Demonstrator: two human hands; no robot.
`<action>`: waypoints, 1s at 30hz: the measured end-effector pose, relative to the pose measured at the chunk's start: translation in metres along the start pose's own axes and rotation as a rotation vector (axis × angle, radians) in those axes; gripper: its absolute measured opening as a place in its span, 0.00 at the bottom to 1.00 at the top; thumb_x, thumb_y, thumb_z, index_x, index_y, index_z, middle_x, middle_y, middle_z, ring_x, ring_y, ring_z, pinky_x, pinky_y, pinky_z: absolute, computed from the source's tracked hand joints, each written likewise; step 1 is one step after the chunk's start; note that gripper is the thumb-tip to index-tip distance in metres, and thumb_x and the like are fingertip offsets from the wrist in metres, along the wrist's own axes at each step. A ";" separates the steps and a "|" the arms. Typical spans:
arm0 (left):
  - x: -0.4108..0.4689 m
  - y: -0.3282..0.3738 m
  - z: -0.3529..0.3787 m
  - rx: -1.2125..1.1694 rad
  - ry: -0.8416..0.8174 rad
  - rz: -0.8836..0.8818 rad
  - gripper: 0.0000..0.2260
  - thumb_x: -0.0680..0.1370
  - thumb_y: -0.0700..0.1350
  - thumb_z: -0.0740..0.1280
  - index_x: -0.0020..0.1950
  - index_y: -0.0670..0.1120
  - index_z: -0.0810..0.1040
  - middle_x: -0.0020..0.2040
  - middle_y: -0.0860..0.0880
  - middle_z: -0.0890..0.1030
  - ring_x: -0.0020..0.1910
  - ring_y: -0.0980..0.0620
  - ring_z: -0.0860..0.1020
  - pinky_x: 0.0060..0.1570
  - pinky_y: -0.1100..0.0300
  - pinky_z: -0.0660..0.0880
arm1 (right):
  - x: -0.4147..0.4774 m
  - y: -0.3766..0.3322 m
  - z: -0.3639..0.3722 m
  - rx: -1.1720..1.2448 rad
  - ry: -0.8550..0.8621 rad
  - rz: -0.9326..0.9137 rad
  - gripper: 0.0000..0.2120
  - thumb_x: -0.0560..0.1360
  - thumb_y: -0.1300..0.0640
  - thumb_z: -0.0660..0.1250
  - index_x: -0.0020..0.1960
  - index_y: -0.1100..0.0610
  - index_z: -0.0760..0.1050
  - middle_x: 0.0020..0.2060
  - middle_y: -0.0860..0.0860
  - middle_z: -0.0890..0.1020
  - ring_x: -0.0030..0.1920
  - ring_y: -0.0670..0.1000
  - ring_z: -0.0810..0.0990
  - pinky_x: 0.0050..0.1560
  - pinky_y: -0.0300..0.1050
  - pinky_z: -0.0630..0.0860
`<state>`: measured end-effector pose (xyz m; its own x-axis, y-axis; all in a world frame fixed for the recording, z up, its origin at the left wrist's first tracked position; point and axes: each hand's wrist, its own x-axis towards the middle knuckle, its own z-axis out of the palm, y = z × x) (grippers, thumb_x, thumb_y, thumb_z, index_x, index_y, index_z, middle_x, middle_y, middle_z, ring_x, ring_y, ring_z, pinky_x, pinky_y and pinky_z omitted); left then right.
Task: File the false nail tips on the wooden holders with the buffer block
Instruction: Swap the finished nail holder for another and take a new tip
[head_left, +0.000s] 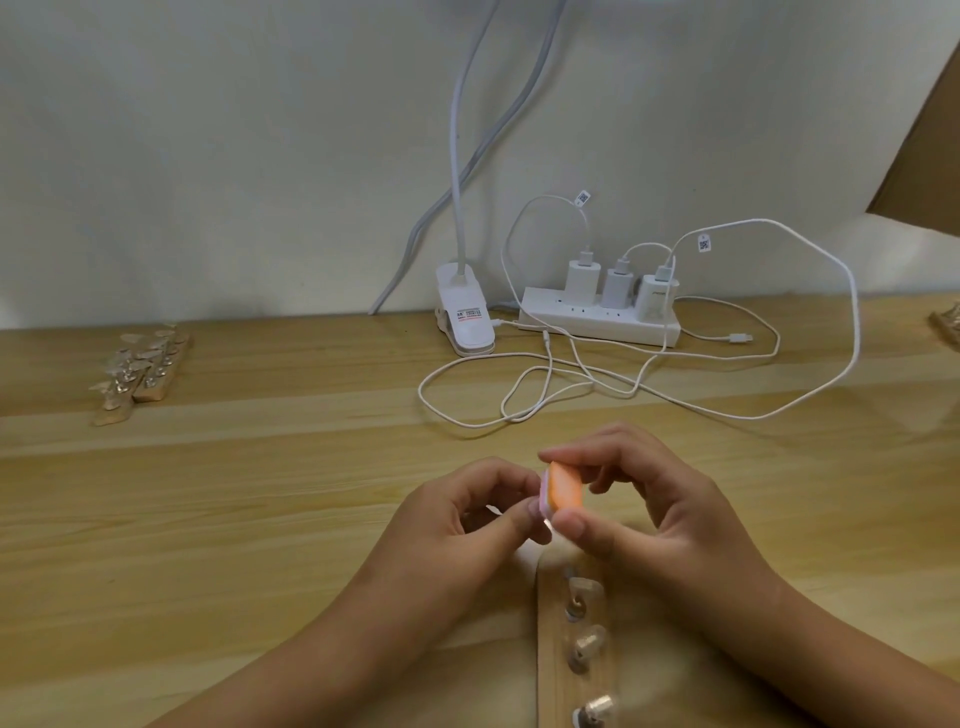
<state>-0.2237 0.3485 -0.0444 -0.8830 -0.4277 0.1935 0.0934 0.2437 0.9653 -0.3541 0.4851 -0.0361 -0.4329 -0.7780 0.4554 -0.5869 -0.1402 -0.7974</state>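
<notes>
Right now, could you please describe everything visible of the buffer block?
The buffer block is small and rectangular, with an orange broad face and a pink-white layered edge, foam-like. It is held tilted above the wooden holder, pinched by the right hand between thumb and forefinger. Its left edge meets fingertips of the left hand.

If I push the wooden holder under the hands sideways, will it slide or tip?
Probably slides: the wooden holder lies flat on the table. It looks thin, so likely light and stiff. Its raised nail tips might catch fingers.

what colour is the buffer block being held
Orange on its broad face, with a pale pink edge; buffer block, seen in the head view.
</notes>
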 end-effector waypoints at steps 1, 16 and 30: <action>0.000 0.000 0.000 0.011 -0.002 0.001 0.06 0.72 0.55 0.68 0.47 0.58 0.82 0.39 0.55 0.84 0.39 0.56 0.79 0.43 0.60 0.71 | 0.001 0.000 -0.001 0.019 0.014 0.053 0.18 0.65 0.40 0.72 0.53 0.46 0.83 0.47 0.45 0.81 0.50 0.49 0.78 0.50 0.44 0.76; 0.000 -0.001 0.000 -0.026 0.019 -0.005 0.06 0.71 0.53 0.69 0.46 0.57 0.82 0.39 0.55 0.84 0.40 0.55 0.80 0.45 0.61 0.72 | 0.002 -0.001 -0.001 -0.016 0.040 0.094 0.16 0.69 0.39 0.73 0.52 0.45 0.82 0.48 0.42 0.80 0.49 0.47 0.77 0.48 0.39 0.74; 0.001 0.003 0.001 -0.117 0.039 0.031 0.07 0.73 0.49 0.73 0.45 0.50 0.78 0.39 0.50 0.85 0.37 0.58 0.78 0.38 0.71 0.70 | 0.001 -0.006 -0.002 0.203 0.001 0.134 0.15 0.67 0.42 0.71 0.52 0.44 0.83 0.47 0.49 0.84 0.49 0.48 0.82 0.51 0.37 0.76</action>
<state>-0.2250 0.3496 -0.0419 -0.8603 -0.4562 0.2277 0.1753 0.1548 0.9723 -0.3523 0.4859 -0.0299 -0.4982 -0.7973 0.3407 -0.3746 -0.1565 -0.9139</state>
